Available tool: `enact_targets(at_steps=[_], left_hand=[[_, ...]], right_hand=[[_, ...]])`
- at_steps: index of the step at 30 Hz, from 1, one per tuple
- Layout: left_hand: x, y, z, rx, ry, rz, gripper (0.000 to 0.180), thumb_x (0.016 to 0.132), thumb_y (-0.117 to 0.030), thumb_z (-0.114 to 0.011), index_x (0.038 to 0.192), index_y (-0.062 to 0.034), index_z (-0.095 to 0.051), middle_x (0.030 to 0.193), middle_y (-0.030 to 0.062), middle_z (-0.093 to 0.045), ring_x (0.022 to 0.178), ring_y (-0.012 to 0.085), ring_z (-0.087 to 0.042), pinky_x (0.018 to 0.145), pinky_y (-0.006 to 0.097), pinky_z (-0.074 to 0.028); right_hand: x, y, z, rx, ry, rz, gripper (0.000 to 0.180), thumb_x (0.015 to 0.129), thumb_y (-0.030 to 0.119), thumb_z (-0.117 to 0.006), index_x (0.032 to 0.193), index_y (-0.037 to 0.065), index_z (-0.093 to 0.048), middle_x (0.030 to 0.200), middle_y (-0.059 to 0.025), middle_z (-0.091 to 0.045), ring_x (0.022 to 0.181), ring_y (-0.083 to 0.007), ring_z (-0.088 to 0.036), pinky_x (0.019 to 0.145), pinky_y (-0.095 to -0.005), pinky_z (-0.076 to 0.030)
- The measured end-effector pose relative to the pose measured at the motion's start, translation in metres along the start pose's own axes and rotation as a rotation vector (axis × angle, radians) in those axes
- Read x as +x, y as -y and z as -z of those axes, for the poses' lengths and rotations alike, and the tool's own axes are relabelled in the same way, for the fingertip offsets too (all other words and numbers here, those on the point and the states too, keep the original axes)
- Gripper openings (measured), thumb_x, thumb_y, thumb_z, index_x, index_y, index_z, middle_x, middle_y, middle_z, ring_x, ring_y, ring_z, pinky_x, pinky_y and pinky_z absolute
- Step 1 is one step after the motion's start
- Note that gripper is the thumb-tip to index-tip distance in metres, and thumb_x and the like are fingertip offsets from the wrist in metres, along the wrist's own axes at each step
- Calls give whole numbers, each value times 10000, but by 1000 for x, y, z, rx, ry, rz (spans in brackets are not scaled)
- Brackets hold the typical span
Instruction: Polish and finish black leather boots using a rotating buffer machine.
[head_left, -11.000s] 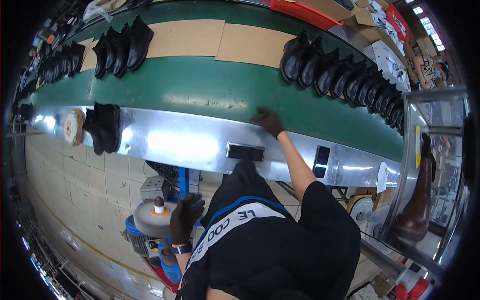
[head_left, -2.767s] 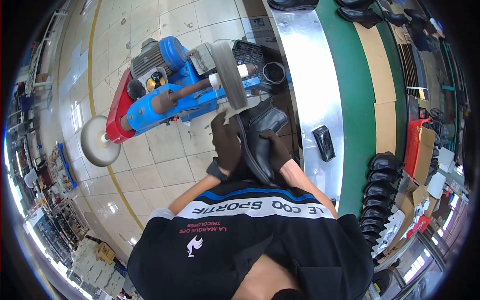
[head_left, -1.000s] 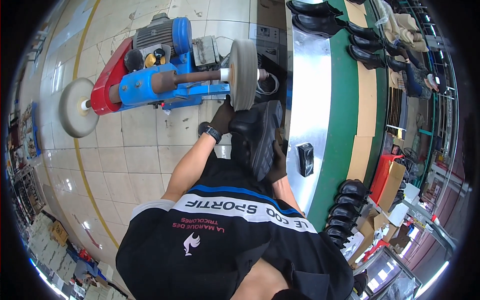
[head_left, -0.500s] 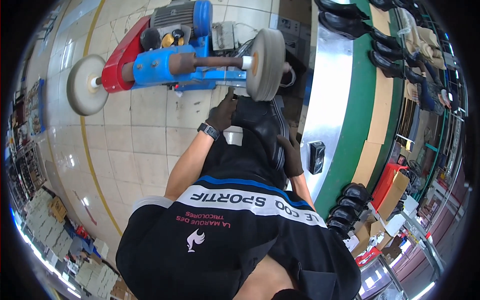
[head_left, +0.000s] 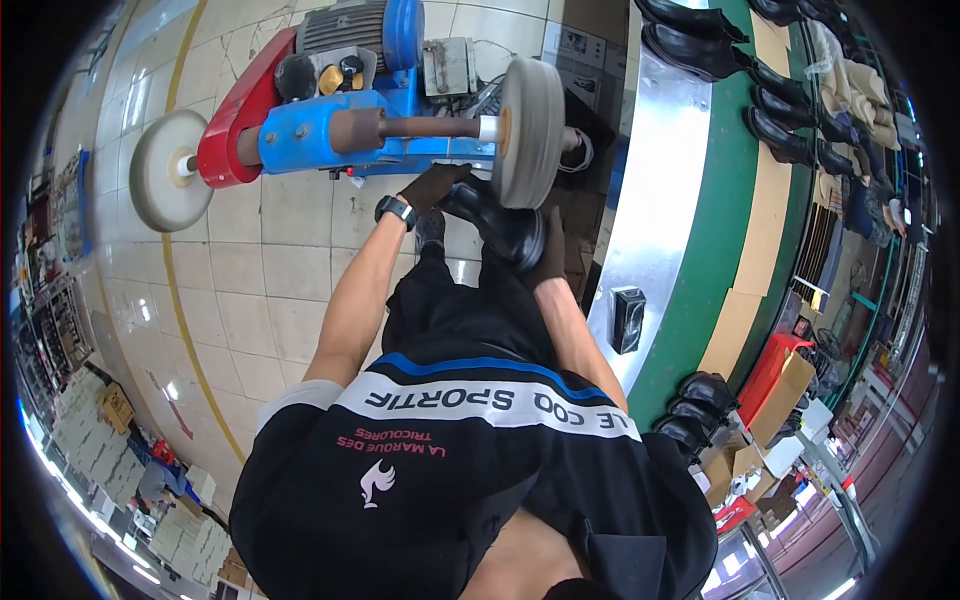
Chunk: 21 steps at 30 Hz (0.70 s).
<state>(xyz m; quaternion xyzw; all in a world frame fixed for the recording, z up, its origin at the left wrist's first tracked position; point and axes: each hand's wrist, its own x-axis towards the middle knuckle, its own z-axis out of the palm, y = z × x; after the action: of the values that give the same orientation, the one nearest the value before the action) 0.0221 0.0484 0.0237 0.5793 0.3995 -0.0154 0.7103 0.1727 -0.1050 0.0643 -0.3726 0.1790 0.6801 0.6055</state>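
Observation:
A glossy black leather shoe (head_left: 500,228) is held between my two dark-gloved hands, just below the right buffing wheel (head_left: 530,140). My left hand (head_left: 434,188) is closed on the shoe's far left end. My right hand (head_left: 549,252) grips the near right end around the sole edge, its fingers partly hidden behind the shoe. The shoe's upper side meets or nearly meets the wheel's lower rim; I cannot tell if they touch. The wheel sits on a brown shaft of a blue grinding machine (head_left: 320,130).
A second pale wheel (head_left: 170,170) is at the machine's left, beside a red belt guard (head_left: 240,110). To the right runs a metal-edged bench (head_left: 660,200) with a green top, black shoes (head_left: 695,45) and a small black box (head_left: 628,320). Stacked cartons (head_left: 585,75) stand behind the wheel.
The shoe has been turned and now slants across beneath the wheel, farther from my body. My left hand has shifted slightly left and up; my right hand has moved up and left.

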Motion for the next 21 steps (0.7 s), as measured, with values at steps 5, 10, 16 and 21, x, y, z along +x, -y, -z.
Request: enact_targets(at_steps=[5,10,16,21], left_hand=[[32,32,15,76,45,121,415,906,-316,-363,1014,9,-598,899,142,-629,745,162,-577,681,305,-457],[59,70,34,1065,271,-175,214,677,-71,-589,890,-54,-567,916,179,-605,894,337,-585,694,366,-489],[59,79,43,1223,416,-89,283,629,-136,-621,904,-72,-611,943,168,-612,909,296,-594,713,369,-480],[60,98,20,1198,411,84,279,583,-249,-649,803,-77,-652,890,174,-628,870,305,-605,751,381,-472]], right_hand=[[28,0,4,-164,-23,21,556,799,609,-310,1158,220,-480,1035,-26,-577,902,-221,-547,726,-427,-440],[45,13,12,-791,-114,-105,632,556,505,-638,1076,169,-512,1086,-44,-562,1042,-170,-499,903,-336,-394],[70,27,16,-524,-359,-379,666,668,585,-458,1198,182,-436,1223,-73,-463,1134,-304,-393,921,-517,-226],[79,43,13,-174,-570,-496,709,761,650,-308,1300,193,-373,1338,-98,-379,1210,-416,-305,935,-668,-86]])
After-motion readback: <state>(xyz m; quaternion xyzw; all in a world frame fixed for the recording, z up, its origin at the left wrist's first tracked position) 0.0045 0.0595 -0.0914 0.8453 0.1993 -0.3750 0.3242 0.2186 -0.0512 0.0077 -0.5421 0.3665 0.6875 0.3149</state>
